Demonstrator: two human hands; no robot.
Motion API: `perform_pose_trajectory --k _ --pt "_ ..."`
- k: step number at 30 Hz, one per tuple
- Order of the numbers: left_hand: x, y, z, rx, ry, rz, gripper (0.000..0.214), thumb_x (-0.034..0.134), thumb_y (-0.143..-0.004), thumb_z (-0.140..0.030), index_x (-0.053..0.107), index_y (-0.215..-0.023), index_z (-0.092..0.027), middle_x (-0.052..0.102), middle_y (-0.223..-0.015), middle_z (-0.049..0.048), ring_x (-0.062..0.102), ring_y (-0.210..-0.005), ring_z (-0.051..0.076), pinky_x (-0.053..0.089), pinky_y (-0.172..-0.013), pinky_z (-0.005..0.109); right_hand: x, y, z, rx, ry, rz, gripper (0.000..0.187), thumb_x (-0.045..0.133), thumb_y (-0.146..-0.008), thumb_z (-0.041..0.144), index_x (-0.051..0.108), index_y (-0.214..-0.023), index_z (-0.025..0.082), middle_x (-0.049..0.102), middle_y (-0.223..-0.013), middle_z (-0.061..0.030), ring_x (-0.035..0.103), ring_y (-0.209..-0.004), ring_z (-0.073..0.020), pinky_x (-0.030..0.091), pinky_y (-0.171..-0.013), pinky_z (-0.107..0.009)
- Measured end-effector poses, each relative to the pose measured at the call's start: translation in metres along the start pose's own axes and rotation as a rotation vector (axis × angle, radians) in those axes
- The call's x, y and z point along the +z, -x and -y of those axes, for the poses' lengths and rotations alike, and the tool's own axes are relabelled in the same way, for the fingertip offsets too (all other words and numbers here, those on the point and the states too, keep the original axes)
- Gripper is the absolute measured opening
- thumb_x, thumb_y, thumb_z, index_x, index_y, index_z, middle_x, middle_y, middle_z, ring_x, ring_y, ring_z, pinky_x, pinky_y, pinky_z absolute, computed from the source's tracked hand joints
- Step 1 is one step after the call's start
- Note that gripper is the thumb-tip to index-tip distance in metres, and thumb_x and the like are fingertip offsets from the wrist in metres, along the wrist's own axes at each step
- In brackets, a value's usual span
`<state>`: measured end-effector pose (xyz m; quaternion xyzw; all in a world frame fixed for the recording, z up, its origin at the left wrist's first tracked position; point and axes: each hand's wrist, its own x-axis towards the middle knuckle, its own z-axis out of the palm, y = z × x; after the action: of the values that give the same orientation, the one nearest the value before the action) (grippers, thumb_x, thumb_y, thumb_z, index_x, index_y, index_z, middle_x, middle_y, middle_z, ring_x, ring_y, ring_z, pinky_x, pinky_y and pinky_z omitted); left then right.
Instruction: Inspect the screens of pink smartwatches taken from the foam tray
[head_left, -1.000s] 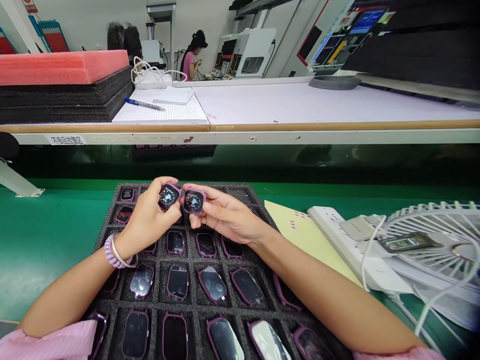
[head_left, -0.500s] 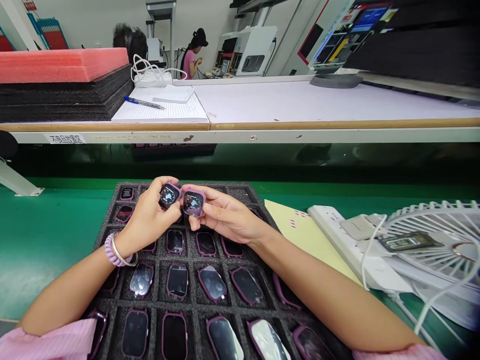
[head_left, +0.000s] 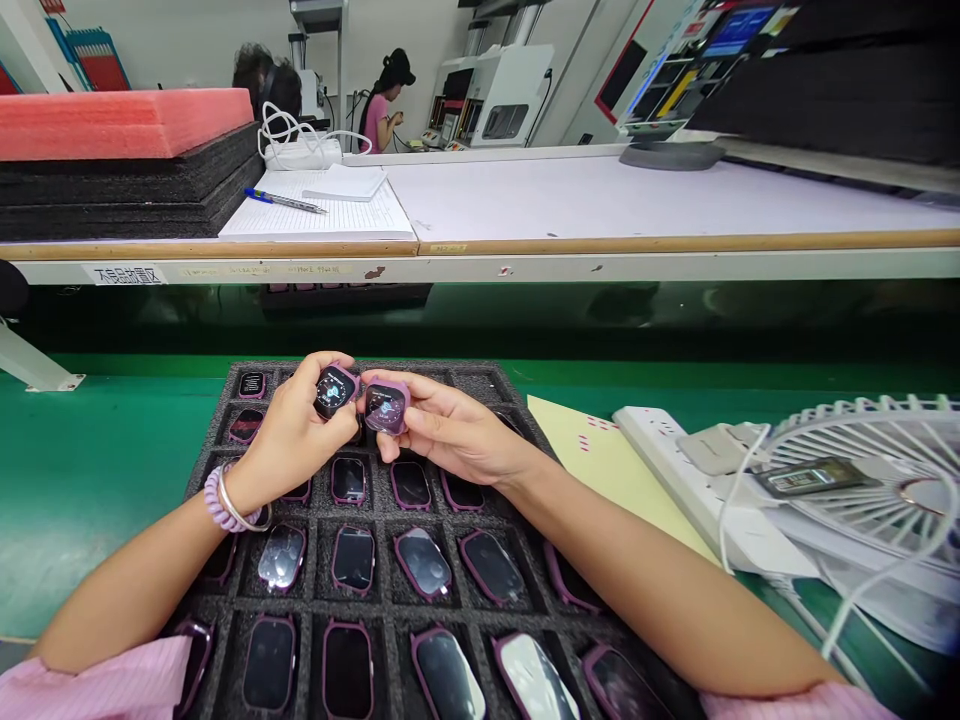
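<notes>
Green bench bore the tray; near its far edge, left hand pinched one watch, right hand another watch, likely light, slick, best held edgewise; hindmost fingers were hidden.

Site: from my remote seat I read electronics workshop | landmark: long white wood-edged shelf | below it: green bench top, black foam compartment tray of purple-framed watches | behind it: white boxy machine, person in pink top
</notes>
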<state>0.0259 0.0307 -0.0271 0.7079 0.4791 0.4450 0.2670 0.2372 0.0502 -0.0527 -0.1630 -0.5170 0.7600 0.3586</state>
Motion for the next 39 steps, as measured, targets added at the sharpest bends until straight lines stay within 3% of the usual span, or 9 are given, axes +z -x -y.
perform_pose_trajectory --k 5,10,16,39 --pt "-0.0007 0.0005 -0.0013 -0.027 -0.02 -0.029 0.042 0.06 -0.077 -0.027 0.062 -0.119 -0.018 0.072 -0.098 0.0029 0.063 -0.075 0.015 0.049 -0.065 0.026 -0.0012 0.0001 -0.0014 -0.001 -0.009 -0.012 0.056 0.088 -0.091 0.044 0.064 -0.138 0.024 0.071 -0.117 -0.0049 0.068 -0.079 -0.0136 0.056 -0.084 -0.031" --pt "-0.0016 0.0002 -0.0014 0.01 -0.03 -0.011 0.041 0.06 -0.076 -0.026 0.062 -0.116 -0.018 0.072 -0.099 0.0039 0.066 -0.083 0.017 0.052 -0.073 0.027 -0.0025 0.0011 -0.0025 0.022 0.023 0.011 0.063 0.088 -0.09 0.047 0.061 -0.142 0.021 0.072 -0.112 -0.0059 0.069 -0.081 -0.0151 0.056 -0.088 -0.033" --pt "-0.002 0.0008 -0.0022 -0.022 -0.004 -0.013 0.045 0.06 -0.076 -0.028 0.063 -0.119 -0.017 0.072 -0.102 0.0047 0.063 -0.074 0.015 0.049 -0.064 0.026 -0.002 0.0013 -0.0028 0.017 0.02 0.034 0.062 0.087 -0.092 0.047 0.061 -0.142 0.021 0.072 -0.107 -0.0047 0.07 -0.081 -0.0151 0.056 -0.088 -0.033" --pt "-0.0013 0.0 0.0034 -0.003 -0.017 0.029 0.04 0.061 -0.078 -0.027 0.063 -0.117 -0.018 0.073 -0.1 0.0036 0.065 -0.08 0.016 0.052 -0.072 0.027 -0.0042 0.0019 -0.0034 0.01 0.027 0.028 0.061 0.086 -0.092 0.046 0.061 -0.142 0.021 0.072 -0.108 -0.0055 0.069 -0.08 -0.0153 0.057 -0.086 -0.034"
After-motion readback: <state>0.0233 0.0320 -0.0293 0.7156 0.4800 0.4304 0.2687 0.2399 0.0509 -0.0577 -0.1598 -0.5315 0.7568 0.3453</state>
